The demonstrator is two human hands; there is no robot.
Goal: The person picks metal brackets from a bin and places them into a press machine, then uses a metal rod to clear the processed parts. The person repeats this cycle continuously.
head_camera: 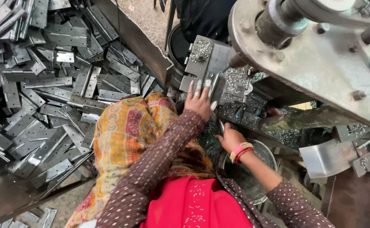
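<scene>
Two hands working at once: your left hand (198,101) is pressing a flat grey metal hinge plate (212,84) against the drill machine's steel fixture (206,55), fingers spread wide. Your right hand (229,138) is hovering over the round metal bucket (265,154), fingers curled, can't tell if holding anything.

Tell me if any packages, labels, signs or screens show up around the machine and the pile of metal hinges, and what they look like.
None in view: no package, label, sign or screen.
Only bare metal shows: the grey hinge pile at left, the grey machine at upper right, the round metal bowl below the right hand.
The left hand rests on a hinge at the machine's fixture.
</scene>
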